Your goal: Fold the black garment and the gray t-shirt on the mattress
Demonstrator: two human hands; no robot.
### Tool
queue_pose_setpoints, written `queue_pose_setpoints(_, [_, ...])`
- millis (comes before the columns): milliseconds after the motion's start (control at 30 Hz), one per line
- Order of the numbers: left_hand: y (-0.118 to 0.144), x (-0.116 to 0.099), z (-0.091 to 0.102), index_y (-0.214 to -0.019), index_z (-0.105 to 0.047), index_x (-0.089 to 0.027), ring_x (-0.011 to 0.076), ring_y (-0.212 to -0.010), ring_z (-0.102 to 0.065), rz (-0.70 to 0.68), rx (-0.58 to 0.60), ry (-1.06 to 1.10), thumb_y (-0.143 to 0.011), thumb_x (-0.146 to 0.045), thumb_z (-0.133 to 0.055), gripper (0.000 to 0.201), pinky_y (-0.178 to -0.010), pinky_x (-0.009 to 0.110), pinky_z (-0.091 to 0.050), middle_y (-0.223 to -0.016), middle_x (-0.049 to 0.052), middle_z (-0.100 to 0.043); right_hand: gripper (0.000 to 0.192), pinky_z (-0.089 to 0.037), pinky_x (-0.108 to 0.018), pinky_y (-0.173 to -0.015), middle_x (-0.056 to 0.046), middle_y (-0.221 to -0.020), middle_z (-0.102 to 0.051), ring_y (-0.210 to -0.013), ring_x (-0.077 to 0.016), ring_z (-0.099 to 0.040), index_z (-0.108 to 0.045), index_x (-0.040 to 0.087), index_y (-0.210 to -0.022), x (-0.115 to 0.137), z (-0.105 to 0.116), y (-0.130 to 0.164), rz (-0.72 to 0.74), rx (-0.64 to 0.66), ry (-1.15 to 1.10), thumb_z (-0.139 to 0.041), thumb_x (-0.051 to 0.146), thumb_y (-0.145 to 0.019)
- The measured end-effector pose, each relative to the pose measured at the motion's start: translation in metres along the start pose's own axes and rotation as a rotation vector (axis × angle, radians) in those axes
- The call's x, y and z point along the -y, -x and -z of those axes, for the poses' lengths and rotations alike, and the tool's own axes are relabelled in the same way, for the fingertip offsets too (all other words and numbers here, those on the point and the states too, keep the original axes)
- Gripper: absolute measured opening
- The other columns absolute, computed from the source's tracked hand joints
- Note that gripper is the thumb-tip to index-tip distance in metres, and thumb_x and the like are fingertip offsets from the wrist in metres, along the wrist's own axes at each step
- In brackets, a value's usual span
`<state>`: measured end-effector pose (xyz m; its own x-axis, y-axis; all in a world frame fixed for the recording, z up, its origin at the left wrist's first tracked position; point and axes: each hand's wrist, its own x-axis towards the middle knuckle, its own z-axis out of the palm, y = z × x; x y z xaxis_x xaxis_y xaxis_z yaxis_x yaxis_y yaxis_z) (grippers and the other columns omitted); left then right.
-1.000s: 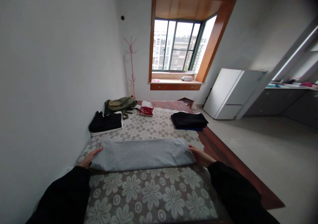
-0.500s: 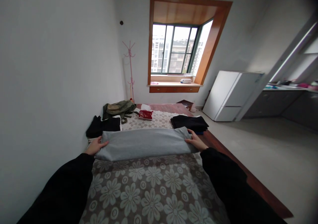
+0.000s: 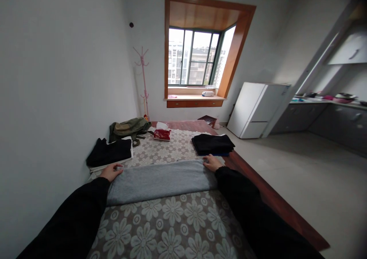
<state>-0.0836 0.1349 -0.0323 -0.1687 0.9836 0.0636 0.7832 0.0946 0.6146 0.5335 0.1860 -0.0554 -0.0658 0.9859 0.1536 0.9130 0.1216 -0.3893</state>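
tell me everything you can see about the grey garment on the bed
The grey garment is a plain, soft-looking knit cloth, folded into a long flat band lying crosswise on the floral bedspread. No print, buttons or seams show. The left hand rests on its far left corner and the right hand on its far right corner, both flat. Its far edge lies near a folded black pile.

Daylight from the window (image 3: pixel 195 58) lights a dim room; wide-angle edges bend and darken.
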Motion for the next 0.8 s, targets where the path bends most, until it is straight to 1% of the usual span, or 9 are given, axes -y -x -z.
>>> queue_pose_setpoints(100, [0.010, -0.005, 0.003, -0.088, -0.075, -0.021, 0.0309, -0.087, -0.070, -0.079, -0.059, -0.036, -0.071, -0.049, -0.061, 0.035, -0.086, 0.041, -0.054, -0.093, 0.010, -0.076, 0.015, -0.048, -0.032, -0.093, -0.008, -0.110, -0.071, -0.102, -0.0244, -0.067, -0.076, 0.022, -0.091, 0.001, 0.006, 0.000, 0.026, -0.040, 0.016, -0.069, 0.015, -0.081])
queue_pose_setpoints(200, [0.024, -0.011, 0.013, -0.085, -0.076, -0.023, 0.0313, -0.095, -0.070, -0.159, -0.128, -0.055, -0.077, -0.051, -0.057, 0.035, -0.089, 0.041, -0.053, -0.104, 0.011, -0.076, 0.014, -0.048, -0.031, -0.089, -0.007, -0.108, -0.071, -0.100, -0.0231, -0.066, -0.073, 0.022, -0.087, 0.002, 0.017, 0.008, 0.063, -0.088, -0.012, -0.065, 0.012, -0.084])
queue_pose_setpoints(300, [0.037, -0.018, 0.025, -0.079, -0.077, -0.025, 0.0319, -0.105, -0.070, -0.224, -0.183, -0.060, -0.080, -0.052, -0.055, 0.034, -0.097, 0.042, -0.052, -0.113, 0.010, -0.077, 0.012, -0.050, -0.035, -0.092, -0.008, -0.109, -0.072, -0.100, -0.0239, -0.067, -0.069, 0.022, -0.084, 0.005, 0.029, 0.019, 0.102, -0.137, -0.080, -0.061, 0.014, -0.087])
queue_pose_setpoints(400, [0.050, -0.026, 0.035, -0.081, -0.077, -0.026, 0.0329, -0.110, -0.070, -0.259, -0.243, -0.057, -0.083, -0.050, -0.053, 0.034, -0.103, 0.044, -0.051, -0.113, 0.009, -0.078, 0.012, -0.051, -0.041, -0.098, -0.010, -0.118, -0.073, -0.108, -0.0264, -0.067, -0.066, 0.023, -0.084, 0.010, 0.044, 0.030, 0.153, -0.182, -0.169, -0.057, 0.019, -0.090])
queue_pose_setpoints(533, [0.077, -0.040, 0.045, -0.089, -0.076, -0.028, 0.0345, -0.110, -0.071, -0.274, -0.321, -0.042, -0.088, -0.050, -0.052, 0.033, -0.102, 0.047, -0.054, -0.112, 0.008, -0.079, 0.019, -0.053, -0.042, -0.097, -0.010, -0.111, -0.075, -0.106, -0.0274, -0.069, -0.066, 0.023, -0.088, 0.015, 0.076, 0.054, 0.242, -0.164, -0.299, -0.057, 0.038, -0.096])
queue_pose_setpoints(633, [0.117, -0.048, 0.058, -0.092, -0.075, -0.028, 0.0328, -0.110, -0.072, -0.327, -0.391, -0.004, -0.090, -0.054, -0.053, 0.034, -0.105, 0.046, -0.053, -0.114, 0.008, -0.079, 0.037, -0.054, -0.042, -0.092, -0.012, -0.107, -0.076, -0.103, -0.0302, -0.069, -0.068, 0.022, -0.088, 0.012, 0.110, 0.092, 0.270, -0.055, -0.490, -0.066, 0.059, -0.091])
queue_pose_setpoints(700, [0.154, -0.046, 0.071, -0.093, -0.076, -0.028, 0.0321, -0.108, -0.072, -0.378, -0.421, 0.034, -0.090, -0.060, -0.058, 0.037, -0.108, 0.046, -0.052, -0.109, 0.006, -0.080, 0.044, -0.054, -0.040, -0.089, -0.012, -0.104, -0.075, -0.100, -0.0303, -0.068, -0.070, 0.020, -0.091, 0.007, 0.133, 0.128, 0.241, 0.097, -0.564, -0.071, 0.064, -0.087])
queue_pose_setpoints(767, [0.194, -0.037, 0.087, -0.093, -0.077, -0.032, 0.0312, -0.103, -0.074, -0.368, -0.337, 0.055, -0.086, -0.066, -0.064, 0.037, -0.104, 0.043, -0.056, -0.100, 0.003, -0.080, 0.045, -0.053, -0.037, -0.085, -0.009, -0.098, -0.074, -0.095, -0.0280, -0.067, -0.072, 0.020, -0.094, 0.001, 0.151, 0.164, 0.193, 0.305, -0.545, -0.070, 0.064, -0.088])
queue_pose_setpoints(800, [0.211, -0.029, 0.095, -0.092, -0.078, -0.033, 0.0298, -0.097, -0.076, -0.324, -0.232, 0.058, -0.084, -0.067, -0.067, 0.036, -0.094, 0.038, -0.061, -0.098, 0.002, -0.081, 0.044, -0.052, -0.036, -0.084, -0.008, -0.095, -0.074, -0.093, -0.0268, -0.066, -0.072, 0.019, -0.095, -0.002, 0.155, 0.180, 0.169, 0.420, -0.534, -0.068, 0.063, -0.090])
